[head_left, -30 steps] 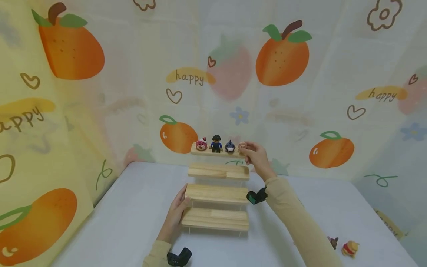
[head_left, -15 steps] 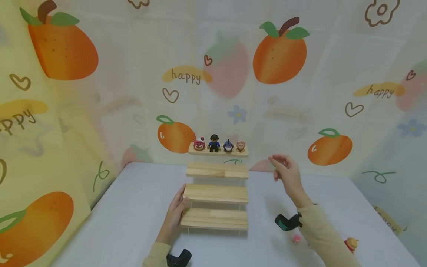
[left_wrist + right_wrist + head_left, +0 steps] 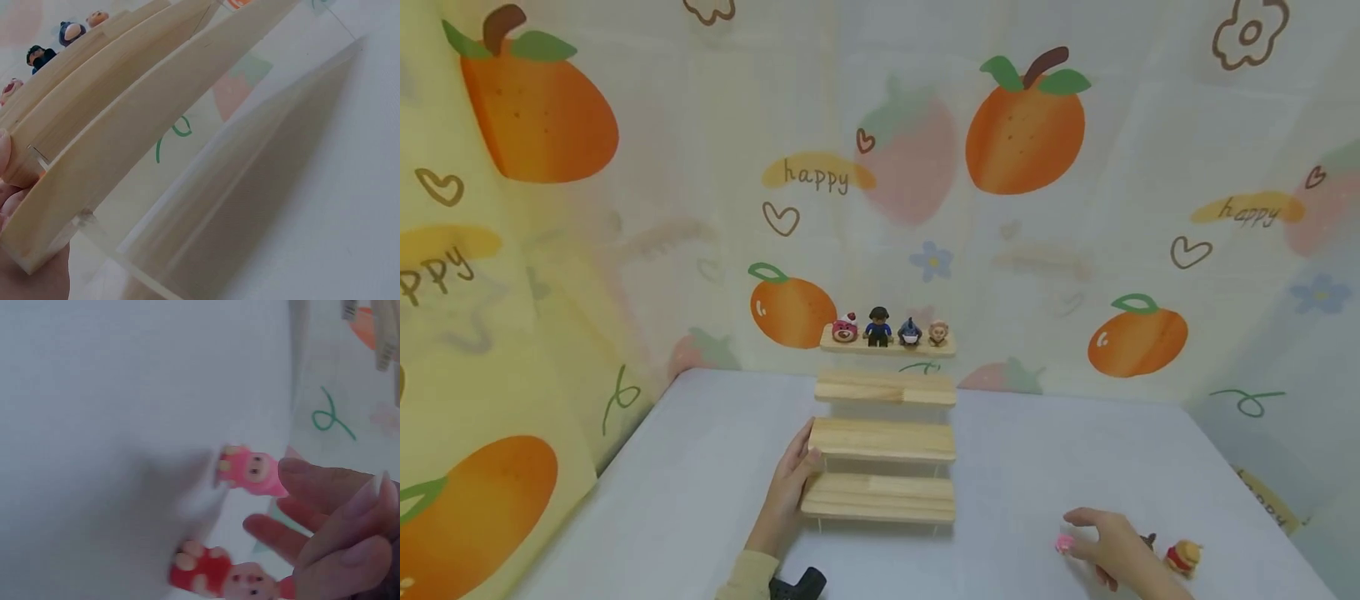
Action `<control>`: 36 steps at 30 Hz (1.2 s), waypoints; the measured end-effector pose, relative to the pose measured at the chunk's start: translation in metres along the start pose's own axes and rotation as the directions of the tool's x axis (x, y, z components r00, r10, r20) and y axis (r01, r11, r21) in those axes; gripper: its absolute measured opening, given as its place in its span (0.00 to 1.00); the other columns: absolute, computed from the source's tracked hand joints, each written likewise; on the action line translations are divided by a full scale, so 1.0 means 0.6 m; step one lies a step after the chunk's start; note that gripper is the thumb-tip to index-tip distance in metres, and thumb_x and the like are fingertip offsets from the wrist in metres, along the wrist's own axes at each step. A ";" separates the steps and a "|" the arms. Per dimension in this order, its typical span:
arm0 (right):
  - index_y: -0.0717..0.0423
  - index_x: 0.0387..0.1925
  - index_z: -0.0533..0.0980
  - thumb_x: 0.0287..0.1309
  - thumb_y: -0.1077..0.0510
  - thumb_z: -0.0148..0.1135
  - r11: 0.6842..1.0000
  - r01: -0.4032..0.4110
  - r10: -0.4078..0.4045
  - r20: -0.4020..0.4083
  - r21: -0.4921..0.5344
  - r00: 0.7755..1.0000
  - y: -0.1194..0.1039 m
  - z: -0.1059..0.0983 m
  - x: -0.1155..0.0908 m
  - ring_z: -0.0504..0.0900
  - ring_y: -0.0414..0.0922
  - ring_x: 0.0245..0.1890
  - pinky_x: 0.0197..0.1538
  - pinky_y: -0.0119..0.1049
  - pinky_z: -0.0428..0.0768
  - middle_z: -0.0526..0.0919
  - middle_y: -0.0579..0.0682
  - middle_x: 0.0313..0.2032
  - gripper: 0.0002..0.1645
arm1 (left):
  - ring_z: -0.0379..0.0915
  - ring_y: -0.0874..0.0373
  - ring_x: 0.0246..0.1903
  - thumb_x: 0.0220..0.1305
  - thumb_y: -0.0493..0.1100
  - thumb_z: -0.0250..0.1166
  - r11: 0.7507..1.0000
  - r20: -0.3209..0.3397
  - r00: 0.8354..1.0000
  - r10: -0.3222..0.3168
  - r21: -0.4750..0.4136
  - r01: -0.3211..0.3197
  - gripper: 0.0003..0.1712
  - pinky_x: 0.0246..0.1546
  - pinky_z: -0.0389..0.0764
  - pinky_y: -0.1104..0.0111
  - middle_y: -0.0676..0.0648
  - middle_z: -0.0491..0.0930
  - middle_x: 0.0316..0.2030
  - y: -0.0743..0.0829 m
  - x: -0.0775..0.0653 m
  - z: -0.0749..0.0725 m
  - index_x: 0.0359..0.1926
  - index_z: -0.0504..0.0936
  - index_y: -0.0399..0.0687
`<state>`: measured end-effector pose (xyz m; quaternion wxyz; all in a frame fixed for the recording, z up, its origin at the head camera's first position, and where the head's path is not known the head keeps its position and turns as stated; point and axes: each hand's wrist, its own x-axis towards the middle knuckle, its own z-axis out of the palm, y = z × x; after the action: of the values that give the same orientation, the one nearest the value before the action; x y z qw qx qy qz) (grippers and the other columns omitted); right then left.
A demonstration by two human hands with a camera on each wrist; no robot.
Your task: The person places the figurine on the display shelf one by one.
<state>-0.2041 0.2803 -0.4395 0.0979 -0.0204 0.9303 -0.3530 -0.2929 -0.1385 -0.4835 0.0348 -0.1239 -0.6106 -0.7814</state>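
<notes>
My left hand [image 3: 786,487] grips the left side of a tiered wooden display rack [image 3: 880,437], thumb in front and fingers along a board end. In the left wrist view, part of that hand shows under the board [image 3: 106,150]. My right hand [image 3: 1116,546] is low at the right, thumb and fingers apart, around a small pink figurine [image 3: 1064,544]. In the right wrist view a fingertip is right at the head of the pink figurine [image 3: 253,470]. A red-clothed figurine [image 3: 209,569] stands beside it, partly covered by the fingers.
On the top board stand a pink bear figurine [image 3: 845,330], a figure in blue [image 3: 877,327], a blue-grey figurine [image 3: 910,332] and a pale figurine [image 3: 938,332]. A yellow bear figurine [image 3: 1183,557] and a brown-eared figurine [image 3: 1148,542] are right of my right hand on the white table [image 3: 1022,467].
My right hand has let go of the pale figurine on the top board, drawn back right, and come down to the pink figurine. My left hand keeps its grip on the rack.
</notes>
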 end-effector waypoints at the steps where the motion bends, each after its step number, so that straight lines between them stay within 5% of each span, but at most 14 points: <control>1: 0.68 0.45 0.74 0.49 0.61 0.63 1.000 -0.003 0.003 0.022 -0.003 1.000 0.004 0.002 -0.001 0.63 0.37 0.06 0.11 0.30 0.68 0.70 0.46 0.13 0.20 | 0.40 0.47 0.64 0.66 0.43 0.51 1.000 0.002 1.000 0.015 0.013 -0.015 0.34 0.61 0.44 0.57 0.37 0.45 0.66 -0.002 -0.001 -0.001 0.67 0.48 0.36; 6: 0.65 0.41 0.76 0.51 0.60 0.62 1.000 -0.023 0.023 0.056 0.001 0.998 0.014 0.007 0.000 0.64 0.37 0.07 0.12 0.29 0.67 0.75 0.48 0.22 0.15 | 0.43 0.45 0.63 0.67 0.42 0.50 0.997 0.021 0.997 0.071 0.035 -0.072 0.32 0.61 0.48 0.58 0.35 0.48 0.65 -0.011 0.000 -0.002 0.67 0.50 0.36; 15: 0.57 0.28 0.75 0.49 0.65 0.62 0.991 0.127 -0.125 0.045 -0.038 0.991 0.017 0.013 0.008 0.66 0.36 0.07 0.10 0.29 0.68 0.76 0.47 0.27 0.03 | 0.40 0.47 0.64 0.66 0.40 0.51 1.000 0.002 1.000 -0.017 -0.013 0.017 0.34 0.61 0.43 0.58 0.37 0.45 0.66 -0.004 0.003 0.006 0.67 0.47 0.35; 25: 0.63 0.34 0.75 0.52 0.60 0.62 0.962 0.264 -0.247 -0.185 0.074 0.951 -0.045 0.012 0.030 0.66 0.37 0.05 0.08 0.31 0.68 0.77 0.50 0.28 0.09 | 0.40 0.50 0.64 0.65 0.43 0.53 0.998 -0.010 0.999 -0.038 -0.046 0.038 0.35 0.62 0.43 0.59 0.40 0.46 0.66 0.004 0.000 0.003 0.67 0.48 0.39; 31: 0.64 0.40 0.74 0.57 0.63 0.57 0.881 0.405 -0.352 -0.236 0.243 0.906 -0.090 0.034 0.048 0.67 0.38 0.06 0.09 0.34 0.70 0.75 0.55 0.32 0.10 | 0.40 0.48 0.64 0.65 0.43 0.53 1.000 -0.011 1.000 -0.021 -0.016 0.021 0.35 0.62 0.43 0.58 0.39 0.46 0.66 0.003 0.000 0.001 0.67 0.48 0.37; 36: 0.66 0.40 0.73 0.55 0.69 0.56 0.829 0.463 -0.385 -0.280 0.314 0.880 -0.165 0.052 0.050 0.67 0.39 0.05 0.09 0.37 0.70 0.75 0.59 0.32 0.10 | 0.40 0.50 0.64 0.65 0.42 0.52 1.000 -0.015 1.000 -0.026 -0.015 0.026 0.35 0.62 0.44 0.60 0.40 0.45 0.66 0.006 -0.002 0.001 0.67 0.48 0.37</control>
<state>-0.2303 0.1824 -0.4018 -0.0773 -0.1720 0.8232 -0.5356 -0.2911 -0.1389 -0.4803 0.0284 -0.1104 -0.6061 -0.7872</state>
